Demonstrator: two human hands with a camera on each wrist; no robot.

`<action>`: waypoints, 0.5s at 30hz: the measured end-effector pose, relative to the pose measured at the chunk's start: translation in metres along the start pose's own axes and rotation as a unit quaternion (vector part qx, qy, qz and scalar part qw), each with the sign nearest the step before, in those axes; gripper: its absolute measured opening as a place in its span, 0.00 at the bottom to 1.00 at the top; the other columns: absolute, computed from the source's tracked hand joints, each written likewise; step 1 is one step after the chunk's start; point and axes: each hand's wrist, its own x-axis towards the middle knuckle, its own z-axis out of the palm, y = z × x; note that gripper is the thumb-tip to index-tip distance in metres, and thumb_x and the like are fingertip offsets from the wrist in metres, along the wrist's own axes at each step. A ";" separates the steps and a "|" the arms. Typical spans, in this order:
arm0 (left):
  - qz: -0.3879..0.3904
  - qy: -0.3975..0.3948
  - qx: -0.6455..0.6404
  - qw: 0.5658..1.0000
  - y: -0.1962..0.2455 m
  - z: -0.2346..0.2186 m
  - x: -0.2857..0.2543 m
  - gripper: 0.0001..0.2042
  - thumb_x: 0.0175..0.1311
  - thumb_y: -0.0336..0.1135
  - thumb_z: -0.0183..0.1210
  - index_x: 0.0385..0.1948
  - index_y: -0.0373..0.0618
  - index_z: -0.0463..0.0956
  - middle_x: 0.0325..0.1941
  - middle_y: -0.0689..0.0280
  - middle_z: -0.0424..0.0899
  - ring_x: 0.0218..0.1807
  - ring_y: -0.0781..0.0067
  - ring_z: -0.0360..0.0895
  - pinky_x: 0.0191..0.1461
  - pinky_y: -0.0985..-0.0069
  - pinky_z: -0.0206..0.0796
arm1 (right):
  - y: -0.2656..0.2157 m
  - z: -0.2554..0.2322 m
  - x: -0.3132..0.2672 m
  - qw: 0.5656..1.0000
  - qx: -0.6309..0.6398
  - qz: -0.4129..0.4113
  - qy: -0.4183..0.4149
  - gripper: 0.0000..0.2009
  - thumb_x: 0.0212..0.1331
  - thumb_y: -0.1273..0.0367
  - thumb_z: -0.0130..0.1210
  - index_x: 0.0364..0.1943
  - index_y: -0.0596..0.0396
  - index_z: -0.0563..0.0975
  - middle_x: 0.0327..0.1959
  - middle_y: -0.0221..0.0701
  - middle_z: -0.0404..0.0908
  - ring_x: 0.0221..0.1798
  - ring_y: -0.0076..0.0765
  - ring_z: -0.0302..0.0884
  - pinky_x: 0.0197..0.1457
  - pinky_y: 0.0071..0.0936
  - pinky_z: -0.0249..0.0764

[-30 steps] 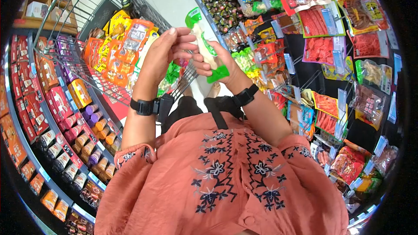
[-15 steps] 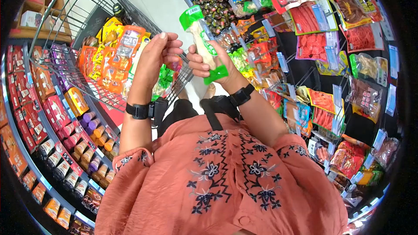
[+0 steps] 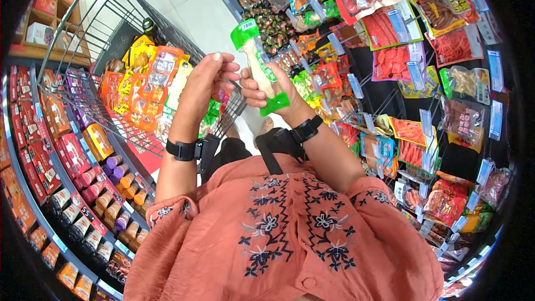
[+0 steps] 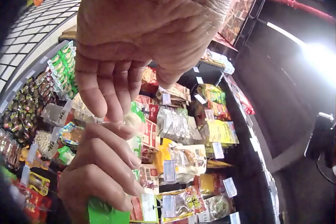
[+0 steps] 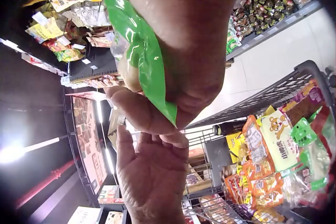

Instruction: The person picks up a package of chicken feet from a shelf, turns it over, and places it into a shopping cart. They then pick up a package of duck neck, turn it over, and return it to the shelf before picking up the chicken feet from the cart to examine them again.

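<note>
My right hand (image 3: pixel 278 86) grips a long snack packet (image 3: pixel 257 67) with green ends and a clear middle showing pale contents. The packet stands tilted, its upper end leaning left in the head view. Just left of it is my left hand (image 3: pixel 200 86), holding nothing, thumb up and fingers loosely bent. In the left wrist view, the left fingers (image 4: pixel 118 90) hang close over the right hand (image 4: pixel 100 166), which hides much of the packet. The right wrist view shows the packet's green end (image 5: pixel 139 50) against the right palm, with the left hand (image 5: pixel 152 176) beyond.
A wire shopping cart (image 3: pixel 83 28) ahead on the left holds several orange, yellow and green snack packs (image 3: pixel 153 97). Hanging packaged snacks (image 3: pixel 395 61) fill the rack on the right. Shelves of jars and boxes (image 3: pixel 72 212) line the left. Pale floor tiles (image 3: pixel 192 8) lie ahead.
The left fingers have drawn slightly away from the packet, which they overlapped in the head view. The right hand keeps its grip, and the packet appears a little farther left and lower.
</note>
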 end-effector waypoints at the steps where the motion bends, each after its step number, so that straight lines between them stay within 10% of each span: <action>1: 0.000 0.000 -0.005 1.000 0.000 0.001 0.000 0.21 0.76 0.50 0.46 0.51 0.38 0.74 0.43 0.63 0.82 0.42 0.76 0.79 0.43 0.79 0.72 | 0.000 0.000 0.000 1.000 -0.002 -0.001 0.002 0.23 0.69 0.53 0.38 0.48 0.61 0.74 0.30 0.29 0.71 0.25 0.27 0.65 0.24 0.25 0.64; 10: -0.001 0.014 0.025 1.000 0.001 0.004 -0.002 0.22 0.75 0.50 0.46 0.54 0.39 0.72 0.45 0.63 0.81 0.44 0.75 0.79 0.45 0.78 0.73 | -0.004 -0.013 0.003 0.997 -0.066 -0.007 0.042 0.22 0.69 0.53 0.40 0.48 0.59 0.74 0.32 0.29 0.76 0.27 0.27 0.70 0.25 0.25 0.67; 15: 0.001 0.003 0.029 1.000 -0.014 0.011 0.018 0.21 0.74 0.48 0.50 0.57 0.39 0.70 0.49 0.63 0.80 0.48 0.74 0.78 0.47 0.77 0.72 | -0.010 -0.021 0.002 0.968 -0.185 -0.112 0.131 0.12 0.72 0.62 0.47 0.47 0.55 0.73 0.37 0.32 0.79 0.41 0.31 0.81 0.43 0.34 0.81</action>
